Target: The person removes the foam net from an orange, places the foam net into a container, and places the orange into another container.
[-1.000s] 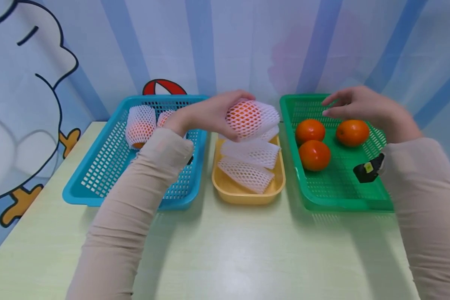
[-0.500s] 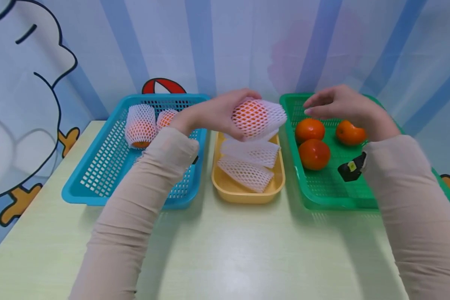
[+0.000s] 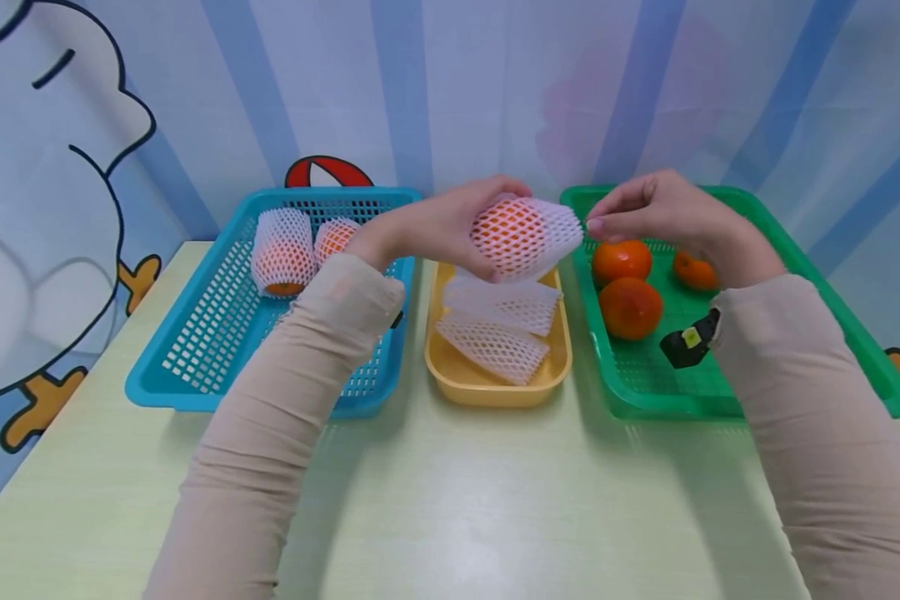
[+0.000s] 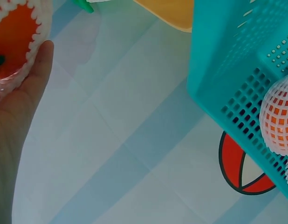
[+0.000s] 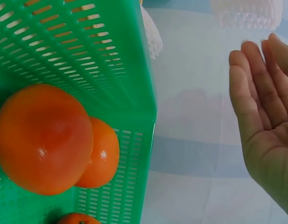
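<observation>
In the head view my left hand point(image 3: 450, 225) grips an orange fruit in a white foam net point(image 3: 521, 237), held over the yellow basket point(image 3: 498, 396). The net's narrower end points right, and the left wrist view shows the fruit point(image 4: 13, 42) bare at the other end. Just right of the net, my right hand point(image 3: 667, 212) is raised over the green basket point(image 3: 615, 375) and holds nothing. Its fingers point(image 5: 256, 79) are bent a little and a small gap parts them from the net point(image 5: 251, 14) in the right wrist view.
Flat foam nets point(image 3: 495, 346) lie in the yellow basket. The blue basket point(image 3: 157, 392) on the left holds netted fruits point(image 3: 281, 250). Bare orange fruits point(image 3: 630, 308) sit in the green basket. A striped cloth point(image 3: 480, 100) hangs behind the table point(image 3: 450, 500).
My right hand has moved left, close to the net's end, and its fingertips have drawn nearer together. The left hand has shifted slightly right with the netted fruit.
</observation>
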The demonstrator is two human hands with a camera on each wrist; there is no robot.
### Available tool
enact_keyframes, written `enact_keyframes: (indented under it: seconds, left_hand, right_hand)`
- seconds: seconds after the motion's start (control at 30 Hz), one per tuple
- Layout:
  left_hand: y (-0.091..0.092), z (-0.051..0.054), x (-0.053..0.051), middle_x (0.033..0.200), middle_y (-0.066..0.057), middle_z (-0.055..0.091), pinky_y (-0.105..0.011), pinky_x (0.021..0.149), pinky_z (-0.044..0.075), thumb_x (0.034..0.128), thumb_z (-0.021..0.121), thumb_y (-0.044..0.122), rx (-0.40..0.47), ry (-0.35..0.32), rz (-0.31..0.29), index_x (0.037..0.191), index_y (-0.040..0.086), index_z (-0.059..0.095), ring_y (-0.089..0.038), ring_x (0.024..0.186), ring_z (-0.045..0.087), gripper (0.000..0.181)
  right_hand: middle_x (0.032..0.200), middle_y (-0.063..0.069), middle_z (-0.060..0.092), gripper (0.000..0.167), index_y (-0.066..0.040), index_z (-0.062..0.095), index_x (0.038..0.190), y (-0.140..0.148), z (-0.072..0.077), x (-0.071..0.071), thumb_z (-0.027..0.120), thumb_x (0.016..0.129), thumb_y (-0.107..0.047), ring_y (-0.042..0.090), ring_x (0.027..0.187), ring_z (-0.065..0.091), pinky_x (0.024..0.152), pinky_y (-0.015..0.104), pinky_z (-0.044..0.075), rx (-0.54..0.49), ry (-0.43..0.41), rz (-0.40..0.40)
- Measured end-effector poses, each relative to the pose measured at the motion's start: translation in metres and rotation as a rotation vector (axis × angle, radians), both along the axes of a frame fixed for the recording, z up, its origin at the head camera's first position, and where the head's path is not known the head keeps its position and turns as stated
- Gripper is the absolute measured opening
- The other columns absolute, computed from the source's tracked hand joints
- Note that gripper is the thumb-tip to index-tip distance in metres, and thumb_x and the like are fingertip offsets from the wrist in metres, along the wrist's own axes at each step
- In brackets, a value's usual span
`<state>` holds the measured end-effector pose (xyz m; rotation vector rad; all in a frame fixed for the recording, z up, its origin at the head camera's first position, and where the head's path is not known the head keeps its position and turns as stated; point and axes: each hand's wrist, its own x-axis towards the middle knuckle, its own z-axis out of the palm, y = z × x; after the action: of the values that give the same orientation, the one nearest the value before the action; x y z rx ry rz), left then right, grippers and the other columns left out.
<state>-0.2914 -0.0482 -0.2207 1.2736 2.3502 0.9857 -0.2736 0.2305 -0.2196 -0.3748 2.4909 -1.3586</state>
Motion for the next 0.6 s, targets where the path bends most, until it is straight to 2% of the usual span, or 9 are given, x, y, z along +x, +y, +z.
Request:
enact_keyframes:
  seconds: [0.13,0.4,0.6]
  left_hand:
    - [0.001,0.000,0.000,0.127,-0.002,0.044,-0.029,0.089,0.043,0.0695,0.074,0.010,0.005,0.001,-0.005,0.136,0.009,0.031,-0.014,0.105,0.047,0.079]
    - [0.002,0.001,0.003,0.129,-0.003,0.043,-0.028,0.089,0.042,0.0700,0.075,0.012,0.018,0.004,-0.025,0.137,0.008,0.030,-0.014,0.106,0.047,0.081]
    - [0.003,0.001,0.002,0.130,-0.003,0.043,-0.028,0.089,0.042,0.0695,0.075,0.012,0.029,0.019,-0.037,0.137,0.007,0.031,-0.014,0.105,0.047,0.081]
  right_hand:
    - [0.091,-0.001,0.070,0.023,-0.008,0.071,0.100,-0.001,-0.003,0.000,0.069,0.084,-0.025,0.017,0.087,0.063,0.077,0.026,0.052,-0.027,0.003,-0.001]
    - [0.097,-0.003,0.069,0.029,-0.004,0.067,0.112,-0.008,-0.009,-0.001,0.067,0.086,-0.016,0.018,0.089,0.062,0.076,0.026,0.052,-0.025,0.070,0.017]
    - [0.101,-0.002,0.069,0.031,-0.008,0.067,0.115,-0.013,-0.013,-0.001,0.068,0.084,-0.012,0.017,0.094,0.063,0.078,0.026,0.052,-0.170,0.045,0.033]
